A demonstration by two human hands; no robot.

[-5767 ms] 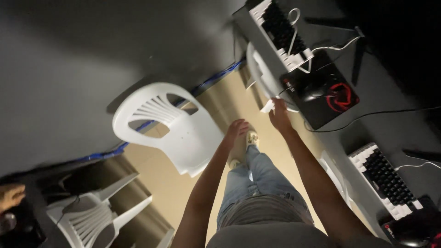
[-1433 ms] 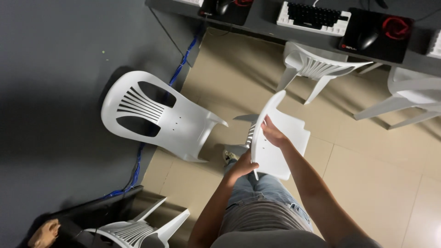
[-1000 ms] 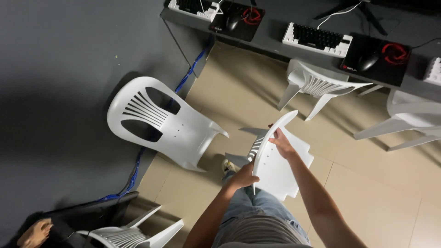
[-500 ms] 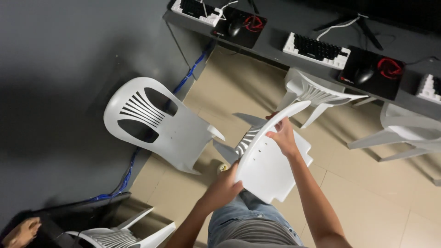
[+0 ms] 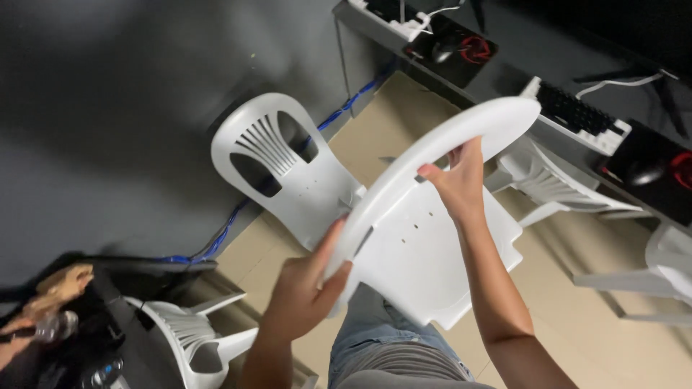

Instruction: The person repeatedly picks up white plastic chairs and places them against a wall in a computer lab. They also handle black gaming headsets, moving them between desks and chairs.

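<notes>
— So, both hands are on the white plastic chair [image 5: 425,252], which is lifted in front of the person, tilted, its curved backrest rim running from about seven o'clock up to two o'clock across the middle of the view.

— And the left hand [image 5: 306,288]?

— Down at seven o'clock from the chair's centre, fingers and thumb wrapped around the lower end of the backrest rim. Firm grip on it.

— Right hand [image 5: 455,186]?

— Higher, around one o'clock, fingers curled over the upper part of that same rim, thumb on the seat side. Also closed on the chair.

— What is around them?

— A second white chair [image 5: 292,173] stands on the tan floor [image 5: 598,338] at ten o'clock from the held one, just beside it, slotted backrest against the dark wall [image 5: 108,122]. Blue cables [image 5: 223,230] run along the foot of that wall. At two o'clock a third chair [image 5: 562,187] is tucked by the desk [image 5: 504,72], where a black and white keyboard [image 5: 577,115] lies, with a mouse on a black and red pad [image 5: 461,49] at twelve o'clock. Another chair [image 5: 191,335] sits low at eight o'clock.

— And below?

— Blue jeans [image 5: 389,353] at six o'clock, right under the lifted seat.
</notes>
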